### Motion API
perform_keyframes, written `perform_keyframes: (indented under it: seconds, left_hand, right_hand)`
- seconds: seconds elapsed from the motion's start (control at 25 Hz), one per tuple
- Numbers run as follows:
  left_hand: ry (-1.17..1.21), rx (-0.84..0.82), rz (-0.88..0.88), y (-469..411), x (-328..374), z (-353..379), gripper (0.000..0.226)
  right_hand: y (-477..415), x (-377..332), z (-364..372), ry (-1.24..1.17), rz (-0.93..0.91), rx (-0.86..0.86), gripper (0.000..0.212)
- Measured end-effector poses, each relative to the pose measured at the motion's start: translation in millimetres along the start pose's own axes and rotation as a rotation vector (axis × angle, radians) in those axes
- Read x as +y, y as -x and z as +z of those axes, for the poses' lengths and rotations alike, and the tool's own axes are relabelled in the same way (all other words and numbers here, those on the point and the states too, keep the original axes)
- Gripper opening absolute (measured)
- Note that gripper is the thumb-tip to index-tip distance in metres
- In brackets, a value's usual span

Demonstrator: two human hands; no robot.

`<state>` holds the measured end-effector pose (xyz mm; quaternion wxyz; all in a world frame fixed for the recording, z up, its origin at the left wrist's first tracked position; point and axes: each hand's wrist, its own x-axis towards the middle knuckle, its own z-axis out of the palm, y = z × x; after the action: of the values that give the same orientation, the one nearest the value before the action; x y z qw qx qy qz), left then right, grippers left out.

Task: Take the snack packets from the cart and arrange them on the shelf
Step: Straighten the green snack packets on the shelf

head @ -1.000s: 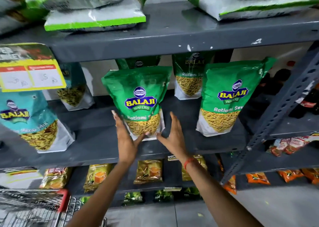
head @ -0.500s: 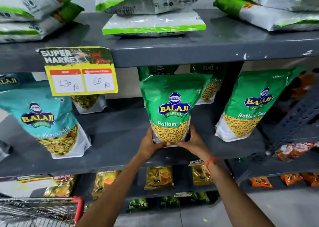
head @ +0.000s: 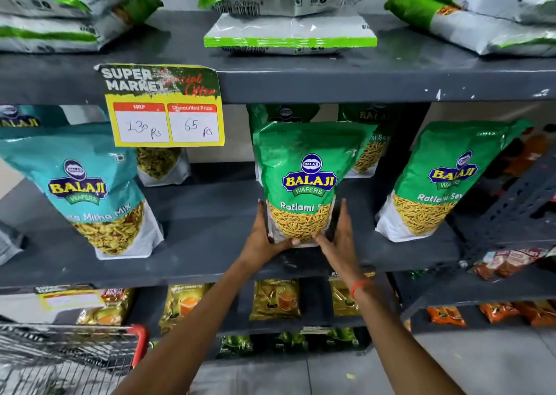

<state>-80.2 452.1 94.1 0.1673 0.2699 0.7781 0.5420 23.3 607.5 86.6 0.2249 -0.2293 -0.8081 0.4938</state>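
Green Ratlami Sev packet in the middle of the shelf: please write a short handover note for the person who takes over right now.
Left hand and right hand: both clasp the base of the green Ratlami Sev packet, one on each side.
The packet stands upright on the middle shelf, near the front edge.
A second green packet leans to its right; a teal Mitha Mix packet leans to its left.
Done: three front packets are placed.
Left: release this packet and check the cart; its contents cannot be seen.

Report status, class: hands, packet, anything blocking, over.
Left hand and right hand clasp base of green Ratlami Sev packet. Packet upright on middle shelf. Nothing blocking; neighbouring green packet stands clear to its right.
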Motion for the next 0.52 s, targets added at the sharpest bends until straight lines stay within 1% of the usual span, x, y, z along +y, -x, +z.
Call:
perform_keyframes:
  seconds: [0.04,0.08,0.12,0.16,0.24,0.32,0.44,0.52]
  left_hand:
    - [-0.039,0.065,0.062,8,4,-5,0.121]
    - [-0.112,0.147,0.148,16,8,-12,0.116]
    - [-0.209,0.227,0.241,25,11,-20,0.108]
    - [-0.301,0.299,0.326,32,14,-29,0.100]
    - [-0.394,0.429,0.438,45,20,-48,0.087]
    - [-0.419,0.544,0.451,51,23,-78,0.080]
    - [-0.486,0.691,0.355,57,14,-133,0.077]
    - [-0.492,0.779,0.254,62,-5,-177,0.086]
  right_hand:
    - [10,-10,6,0.038,-0.110,0.151,0.101]
    - [19,-21,13,0.072,-0.237,0.282,0.100]
    - [25,-35,23,0.086,-0.349,0.364,0.093]
    - [29,-51,35,0.078,-0.445,0.398,0.084]
    - [30,-84,65,0.037,-0.582,0.388,0.066]
    - [27,-115,100,0.004,-0.641,0.341,0.058]
    - [24,-146,156,0.013,-0.651,0.255,0.057]
    - [18,-157,196,0.000,-0.566,0.119,0.065]
